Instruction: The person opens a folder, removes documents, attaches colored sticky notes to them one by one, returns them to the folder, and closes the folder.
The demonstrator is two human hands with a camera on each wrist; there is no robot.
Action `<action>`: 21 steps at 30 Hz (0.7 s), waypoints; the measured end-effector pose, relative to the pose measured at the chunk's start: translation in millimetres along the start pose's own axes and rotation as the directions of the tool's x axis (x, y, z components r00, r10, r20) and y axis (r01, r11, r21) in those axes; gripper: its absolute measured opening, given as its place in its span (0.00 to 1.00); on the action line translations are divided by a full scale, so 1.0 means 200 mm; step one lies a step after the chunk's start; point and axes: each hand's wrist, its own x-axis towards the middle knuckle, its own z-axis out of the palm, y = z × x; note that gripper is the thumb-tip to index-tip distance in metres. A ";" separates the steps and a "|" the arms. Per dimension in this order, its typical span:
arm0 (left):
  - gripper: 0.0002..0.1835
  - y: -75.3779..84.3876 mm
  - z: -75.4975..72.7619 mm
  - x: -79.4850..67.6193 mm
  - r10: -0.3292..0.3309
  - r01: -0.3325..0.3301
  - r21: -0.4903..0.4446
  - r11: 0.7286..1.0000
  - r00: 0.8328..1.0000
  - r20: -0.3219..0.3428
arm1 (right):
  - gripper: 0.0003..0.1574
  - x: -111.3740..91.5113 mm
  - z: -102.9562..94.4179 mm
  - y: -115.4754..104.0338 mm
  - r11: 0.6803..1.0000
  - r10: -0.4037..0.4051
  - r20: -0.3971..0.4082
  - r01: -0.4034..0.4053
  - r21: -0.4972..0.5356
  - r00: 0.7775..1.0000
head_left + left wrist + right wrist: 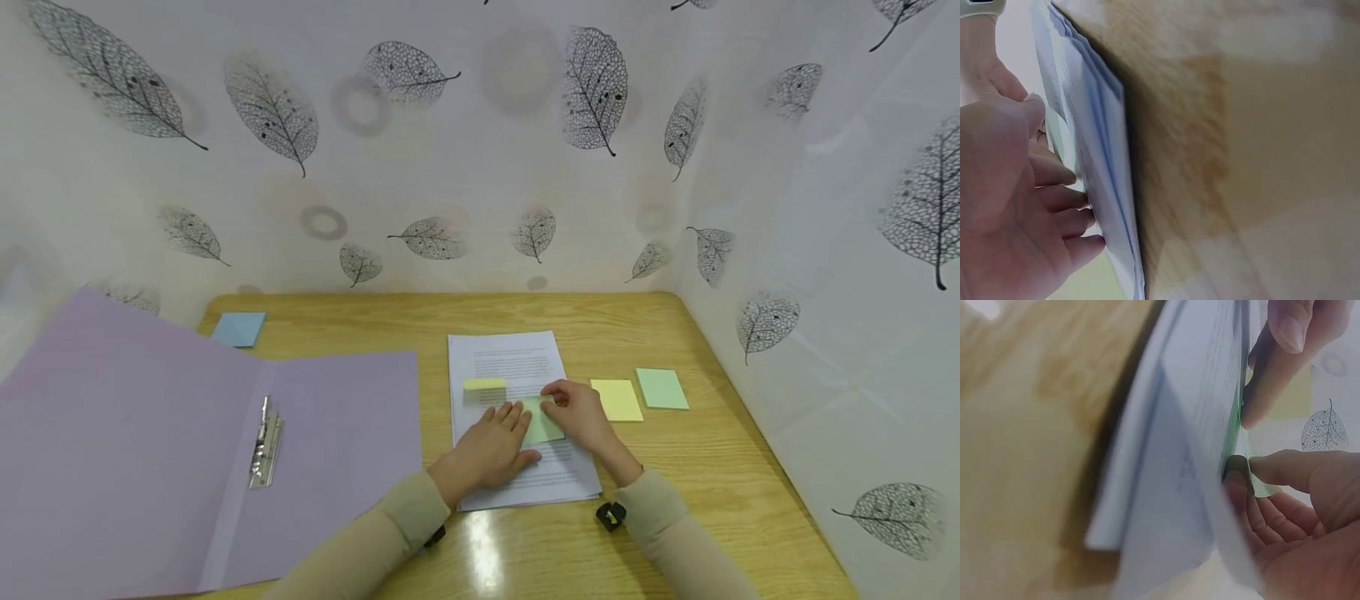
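A stack of printed paper sheets (517, 492) lies on the table with a green sticky note (542, 427) on its top page. My left hand (486, 446) rests on the page, fingers extended, its fingertips at the left edge of the green note. In the left wrist view, the fingers (1063, 197) lie against the sheets. My right hand (588, 415) pinches the note's right side between thumb and forefinger; the right wrist view shows the green note (1263, 487) lifted at that edge. A yellow sticky note (484, 384) stands partly raised on the page, just above the left fingers.
An open purple folder (345, 433) with a metal clip (266, 446) spreads over the left side. A blue sticky pad (239, 328) lies behind it. Right of the sheets are a yellow pad (617, 400) and a green pad (662, 388). A leaf-patterned curtain (465, 167) encloses the table.
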 end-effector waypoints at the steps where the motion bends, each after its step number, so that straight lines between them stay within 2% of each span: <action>1: 0.40 0.00 0.00 0.00 -0.004 0.004 0.002 1.000 1.000 0.005 | 0.10 0.00 0.00 0.00 1.000 -0.009 -0.003 0.009 -0.015 1.000; 3: 0.39 0.01 0.00 0.00 -0.009 0.009 0.009 1.000 1.000 0.012 | 0.12 -0.01 0.00 -0.01 0.997 -0.036 -0.023 0.034 -0.064 0.999; 6: 0.39 0.01 -0.01 0.00 -0.012 0.012 0.018 1.000 1.000 0.012 | 0.15 -0.03 -0.01 -0.02 0.972 -0.143 -0.049 0.131 -0.197 0.988; 9: 0.39 0.01 -0.01 -0.01 -0.018 0.018 0.020 1.000 1.000 0.010 | 0.14 -0.05 -0.02 -0.04 0.906 -0.297 -0.014 0.277 -0.320 0.955; 11: 0.39 0.01 0.00 -0.01 -0.026 0.026 0.020 0.999 1.000 0.014 | 0.14 -0.07 -0.02 -0.05 0.862 -0.361 0.059 0.358 -0.358 0.931; 13: 0.40 0.01 0.00 -0.01 -0.031 0.031 0.025 0.999 0.999 0.018 | 0.17 -0.08 -0.01 -0.05 0.836 -0.370 0.156 0.401 -0.374 0.916; 16: 0.40 0.01 0.00 -0.01 -0.032 0.031 0.019 0.999 0.999 0.028 | 0.22 -0.10 -0.01 -0.05 0.821 -0.313 0.275 0.404 -0.402 0.909; 18: 0.40 0.00 0.00 -0.01 -0.023 0.022 0.014 1.000 0.999 0.031 | 0.24 -0.11 -0.02 -0.04 0.817 -0.271 0.311 0.389 -0.427 0.911; 21: 0.40 0.00 0.00 -0.02 -0.011 0.011 0.009 1.000 0.999 0.036 | 0.24 -0.12 -0.05 -0.04 0.806 -0.241 0.305 0.365 -0.465 0.921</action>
